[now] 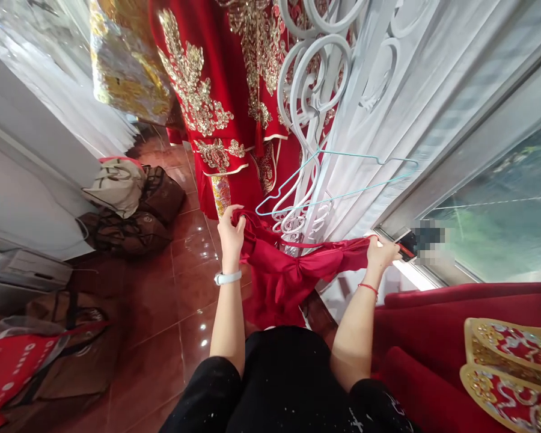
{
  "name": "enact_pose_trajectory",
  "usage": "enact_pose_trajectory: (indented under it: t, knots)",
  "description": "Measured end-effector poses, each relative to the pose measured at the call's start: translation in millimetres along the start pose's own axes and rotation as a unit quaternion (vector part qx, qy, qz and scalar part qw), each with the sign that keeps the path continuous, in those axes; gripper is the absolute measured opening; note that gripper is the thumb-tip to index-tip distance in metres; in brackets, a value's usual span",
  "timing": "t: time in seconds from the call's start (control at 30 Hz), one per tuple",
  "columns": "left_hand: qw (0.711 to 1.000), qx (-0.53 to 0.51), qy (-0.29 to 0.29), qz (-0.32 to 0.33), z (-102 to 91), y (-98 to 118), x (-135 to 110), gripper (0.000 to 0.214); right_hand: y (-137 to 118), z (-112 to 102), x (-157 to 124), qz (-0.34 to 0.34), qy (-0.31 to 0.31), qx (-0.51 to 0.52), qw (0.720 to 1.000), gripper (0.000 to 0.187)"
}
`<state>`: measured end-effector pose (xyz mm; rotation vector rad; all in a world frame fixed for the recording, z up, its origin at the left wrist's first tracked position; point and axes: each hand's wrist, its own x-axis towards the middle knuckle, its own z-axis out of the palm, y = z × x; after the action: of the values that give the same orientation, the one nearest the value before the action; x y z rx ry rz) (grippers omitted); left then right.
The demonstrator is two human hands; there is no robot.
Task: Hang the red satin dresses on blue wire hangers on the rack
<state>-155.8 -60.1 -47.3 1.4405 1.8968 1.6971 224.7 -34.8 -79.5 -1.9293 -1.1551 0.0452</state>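
Note:
A plain red garment (288,267) is stretched between my hands, sagging in the middle above my lap. My left hand (231,228), with a white watch at the wrist, is closed on one end of the cloth. My right hand (382,251), with a red string at the wrist, grips the other end. A light blue wire hanger (342,174) hangs on the white scrolled metal rack (306,96) just above the garment.
A red gown with gold embroidery (225,90) hangs ahead. White curtains (410,90) and a window lie to the right. Bags (130,204) sit on the tiled floor at left. A red sofa (433,337) with embroidered pieces (509,361) is at lower right.

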Motion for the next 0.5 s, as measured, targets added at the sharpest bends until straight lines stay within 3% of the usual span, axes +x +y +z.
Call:
enact_pose_trajectory:
  t: [0.1, 0.2, 0.33, 0.43, 0.5]
  knots:
    - [0.999, 0.025, -0.024, 0.005, 1.3, -2, -7, 0.026, 5, -5, -4, 0.091, -0.007, 0.036, 0.995, 0.022]
    - [0.996, 0.081, -0.021, 0.015, 1.7, -4, -12, 0.025, 4, -14, -5, 0.111, -0.058, 0.060, 0.990, 0.028]
    - [0.982, 0.176, 0.052, 0.034, 4.7, -7, -20, 0.024, -2, -24, -12, 0.115, -0.034, 0.029, 0.992, 0.038]
    - [0.967, 0.207, 0.075, 0.130, 10.6, -7, -22, 0.035, -4, -27, -15, 0.109, -0.010, 0.048, 0.993, 0.037]
    - [0.950, 0.225, 0.008, 0.216, 18.7, -3, -18, 0.050, -5, -24, -15, 0.126, -0.013, 0.127, 0.984, 0.030]
